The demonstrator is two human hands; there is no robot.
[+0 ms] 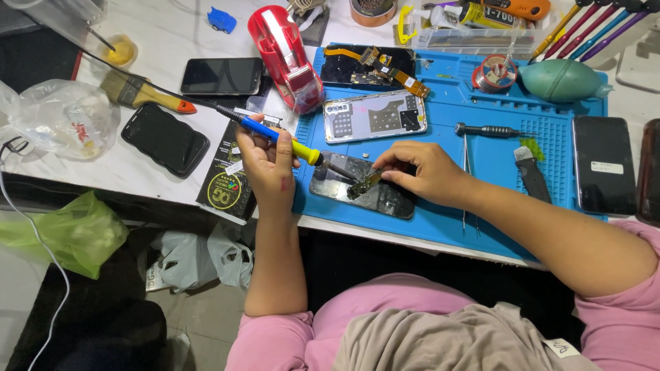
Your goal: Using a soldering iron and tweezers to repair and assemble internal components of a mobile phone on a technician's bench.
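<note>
**Soldering iron held to a small board over a dark phone**

While the left hand (pixel 267 165) wraps closed around the blue-and-yellow handled soldering iron (pixel 278 137), its metal tip points down and to the right toward a small greenish circuit board piece (pixel 364 184). That piece is pinched between the fingertips of the right hand (pixel 423 172), which is closed on it and rests just above a dark, glossy phone body (pixel 364 192) lying flat at the near left corner of the blue silicone work mat (pixel 495 178). The iron's tip and the board piece meet, or nearly meet, over the phone; whether they touch cannot be told. A black cord runs from the iron's handle up and left across the white tabletop (pixel 172 41).

Further back on the mat lies an opened silver phone frame (pixel 375 115) with its inner parts showing, and behind it a black phone panel with orange ribbon cables (pixel 371 65). A red tape dispenser (pixel 285 55) stands at the mat's left edge. To the right on the mat are a black-handled screwdriver (pixel 491 130), thin metal tweezers (pixel 466 172), a green rubber air blower (pixel 562 80) and a black phone lying face down (pixel 603 165). Left of the hands, on the table, lie two dark phones (pixel 221 75) (pixel 165 139) and an orange-handled brush (pixel 141 93).
</note>
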